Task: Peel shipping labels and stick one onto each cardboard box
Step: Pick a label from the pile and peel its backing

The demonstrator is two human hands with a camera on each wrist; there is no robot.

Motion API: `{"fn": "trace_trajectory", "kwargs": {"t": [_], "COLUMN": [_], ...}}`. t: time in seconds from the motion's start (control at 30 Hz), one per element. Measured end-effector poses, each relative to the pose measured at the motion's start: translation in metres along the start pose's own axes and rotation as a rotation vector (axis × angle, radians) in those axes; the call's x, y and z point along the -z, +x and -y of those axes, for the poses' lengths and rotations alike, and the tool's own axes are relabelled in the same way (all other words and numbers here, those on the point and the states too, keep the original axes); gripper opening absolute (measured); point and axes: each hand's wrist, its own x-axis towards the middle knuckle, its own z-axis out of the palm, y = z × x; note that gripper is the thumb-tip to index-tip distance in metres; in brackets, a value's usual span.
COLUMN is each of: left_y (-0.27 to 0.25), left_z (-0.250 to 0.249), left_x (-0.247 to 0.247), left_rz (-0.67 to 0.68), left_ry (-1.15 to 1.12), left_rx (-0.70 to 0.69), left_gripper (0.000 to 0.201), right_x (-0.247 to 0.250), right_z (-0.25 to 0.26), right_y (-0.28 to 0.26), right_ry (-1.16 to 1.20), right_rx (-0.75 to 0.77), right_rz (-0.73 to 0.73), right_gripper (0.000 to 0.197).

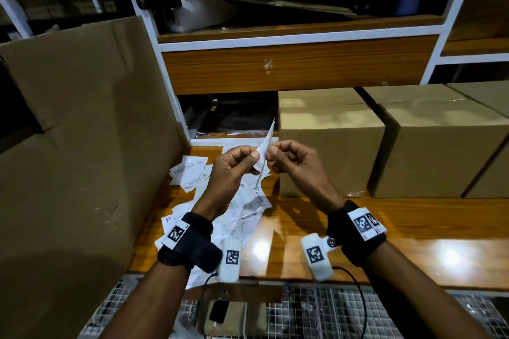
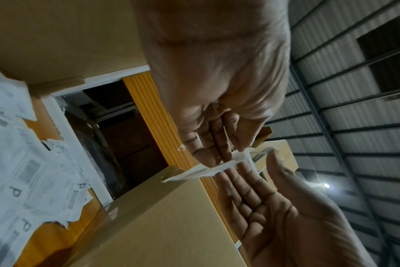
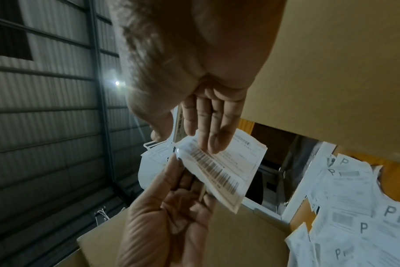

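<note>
Both wrists hover over the counter, the left hand and right hand each pinching the same label at its near edge, held upright between them. Loose labels lie scattered below the left hand; a cardboard box stands just beyond the right. To peel well, I judge the thumbs should split one corner first, then draw the backing away slowly so the sticky sheet stays flat.
</note>
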Motion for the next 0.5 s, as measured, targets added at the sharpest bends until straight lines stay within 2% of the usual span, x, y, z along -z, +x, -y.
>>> {"fn": "trace_trajectory", "kwargs": {"t": [0.17, 0.5], "left_y": [-0.0008, 0.0007], "left_z": [-0.0063, -0.0095], "left_x": [-0.0038, -0.0069], "left_rz": [0.019, 0.023], "left_ry": [0.065, 0.11], "left_rx": [-0.02, -0.015], "left_gripper": [0.015, 0.016], "right_x": [0.0013, 0.009], "right_z": [0.0048, 0.0105], "right_y": [0.0023, 0.0036], "right_ry": [0.036, -0.034], "right_rx": [-0.023, -0.014], "right_rz": [-0.022, -0.015], "right_gripper": [0.034, 0.021]}}
